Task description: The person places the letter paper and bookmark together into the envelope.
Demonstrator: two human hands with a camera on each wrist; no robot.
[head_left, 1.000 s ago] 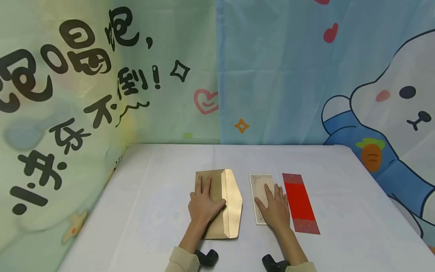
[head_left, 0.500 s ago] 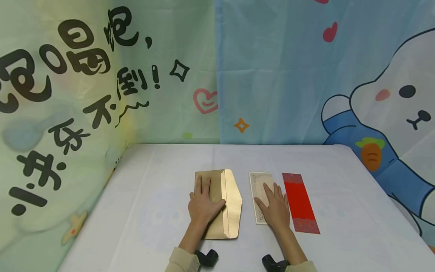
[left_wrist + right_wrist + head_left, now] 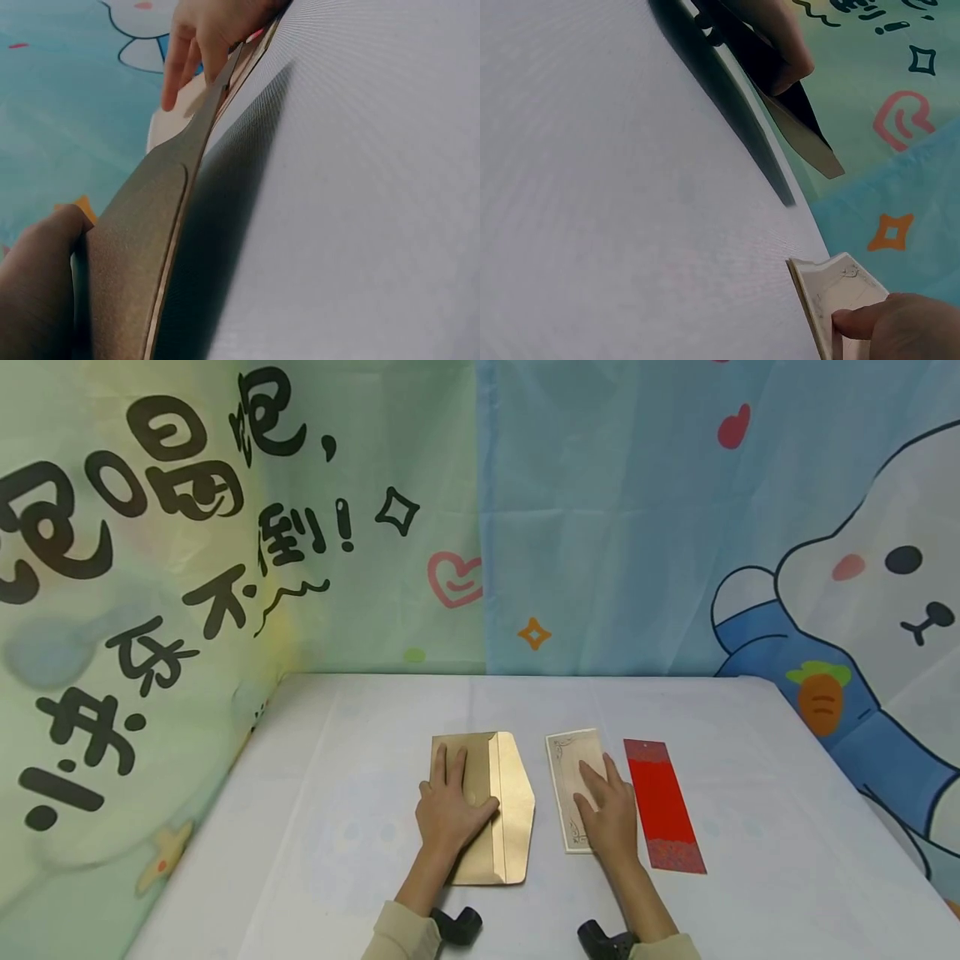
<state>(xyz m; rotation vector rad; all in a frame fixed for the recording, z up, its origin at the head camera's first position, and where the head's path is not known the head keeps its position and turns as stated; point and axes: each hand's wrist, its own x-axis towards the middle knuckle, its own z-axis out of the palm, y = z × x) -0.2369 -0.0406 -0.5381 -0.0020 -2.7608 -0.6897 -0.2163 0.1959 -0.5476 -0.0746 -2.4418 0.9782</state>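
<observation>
My left hand (image 3: 450, 814) lies spread on a gold envelope (image 3: 513, 810), whose flap opens out to the right. In the left wrist view the envelope (image 3: 142, 240) slants up off the white cloth, casting a shadow beneath it. To the right, a cream card (image 3: 564, 785) with printed scrollwork is held by my right hand (image 3: 613, 818) at its right side. The right wrist view shows the thumb on the face of the card (image 3: 821, 289), which has layered edges and a bent-up far end. The other fingers' undersides are hidden there.
A red paper strip (image 3: 660, 802) with patterned ends lies just right of my right hand. Black wrist mounts (image 3: 459, 928) sit at both wrists. The white-covered table (image 3: 360, 793) ends against a printed curtain (image 3: 600, 527) at the back and left.
My right fingers have drawn in from lying flat and taken hold of the card. Its far right corner has risen. The left hand and the envelope have stayed put.
</observation>
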